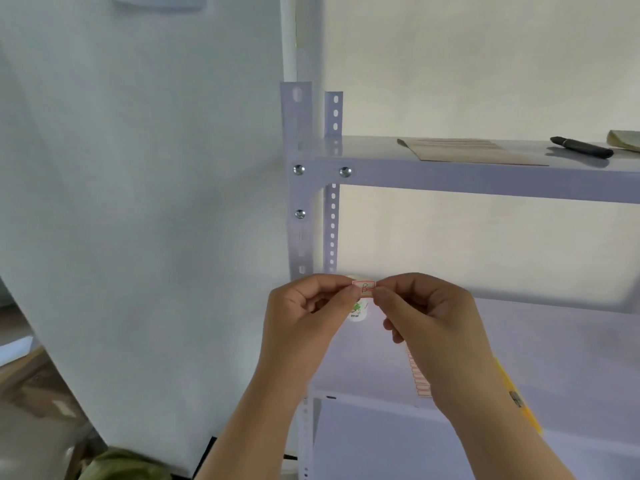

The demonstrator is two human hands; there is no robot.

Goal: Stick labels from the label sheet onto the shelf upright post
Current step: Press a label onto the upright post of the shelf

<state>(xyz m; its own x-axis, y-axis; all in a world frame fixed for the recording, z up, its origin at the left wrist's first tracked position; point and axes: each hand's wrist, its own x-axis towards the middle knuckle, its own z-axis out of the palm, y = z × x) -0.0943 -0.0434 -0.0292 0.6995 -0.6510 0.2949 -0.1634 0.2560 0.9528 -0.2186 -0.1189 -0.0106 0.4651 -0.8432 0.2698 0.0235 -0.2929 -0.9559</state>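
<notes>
Label point(364, 289) pinched between left hand point(304, 317), right hand point(429, 313).

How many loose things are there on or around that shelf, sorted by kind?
Labels held in the fingers: 1, between the left hand and right hand, the label
Label sheets: 2, upper sheet, lower sheet
Markers: 1, the marker
Small white pots: 1, the pot
Total: 5

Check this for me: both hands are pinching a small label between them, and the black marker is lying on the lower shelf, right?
Not quite. Both hands, left hand and right hand, do pinch the label, but the head view shows the marker lying on the upper shelf, not the lower one.
</notes>
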